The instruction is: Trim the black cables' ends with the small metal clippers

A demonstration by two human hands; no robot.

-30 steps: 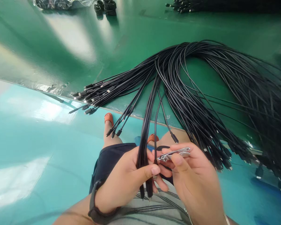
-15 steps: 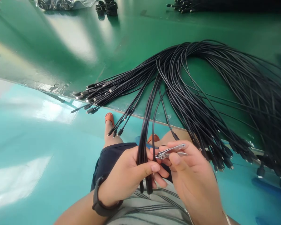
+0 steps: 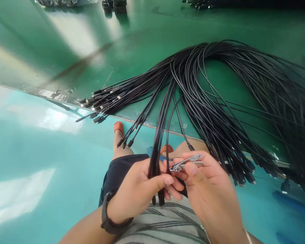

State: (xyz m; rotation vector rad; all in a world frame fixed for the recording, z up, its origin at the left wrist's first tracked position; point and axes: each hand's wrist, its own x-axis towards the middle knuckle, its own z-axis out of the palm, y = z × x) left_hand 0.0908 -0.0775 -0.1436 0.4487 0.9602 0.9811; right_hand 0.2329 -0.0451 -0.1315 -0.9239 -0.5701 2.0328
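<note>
Clipper: one shiny silver metal nail clipper (image 3: pixel 186 163), slim, levers spread in a narrow V, tip toward nine o'clock at one thin black cable (image 3: pixel 167 142); contact cannot be confirmed.
Right hand (image 3: pixel 208 189): thumb and fingers clamped on the clipper.
Left hand (image 3: pixel 136 189): thumb and fingers closed around a bundle of smooth, round black cables (image 3: pixel 156 145), ends protruding toward six o'clock; number uncountable.
Clock centre: the clipper, for all bearings.
Pile: arched mass of black cables with rectangular plugs (image 3: pixel 198 54), twelve to three o'clock; arm of plugs at ten; three plugs hanging between nine and ten.
Edge: glossy green tabletop (image 3: pixel 132 44), rim running from ten to three o'clock, cable ends overhanging.
Room: smooth turquoise floor (image 3: pixel 40 145) spreads at nine o'clock.
Footwear: two orange shoes (image 3: pixel 118 128), ten o'clock.
Far side: black coils (image 3: pixel 119 6), eleven o'clock.
</note>
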